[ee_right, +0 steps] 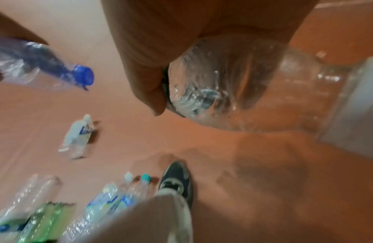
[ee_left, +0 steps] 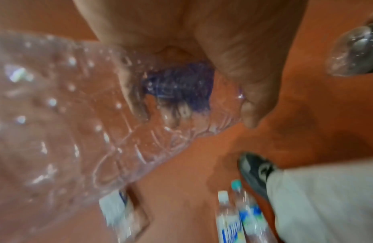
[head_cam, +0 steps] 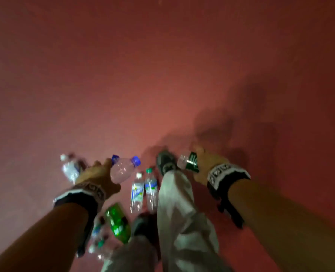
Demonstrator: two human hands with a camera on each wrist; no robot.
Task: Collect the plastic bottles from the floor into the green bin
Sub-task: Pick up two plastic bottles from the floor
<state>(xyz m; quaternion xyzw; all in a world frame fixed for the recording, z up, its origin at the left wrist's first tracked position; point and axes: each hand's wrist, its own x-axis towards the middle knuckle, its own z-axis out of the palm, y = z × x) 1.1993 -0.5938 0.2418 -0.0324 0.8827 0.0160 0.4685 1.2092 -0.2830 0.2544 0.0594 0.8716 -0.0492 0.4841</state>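
Note:
My left hand grips a clear bottle with a blue cap, held above the floor; a second blue cap shows by the fingers. In the left wrist view the thumb curls round this dimpled bottle. To the right, my right hand holds a clear bottle with a green label, and the fingers wrap its neck end. More bottles lie on the red floor: two side by side, a green one, one at the left. No green bin is in view.
My legs in pale trousers and dark shoes stand between the hands, next to the two paired bottles. Several more clear bottles lie under my left forearm. The red floor stretches ahead, bare.

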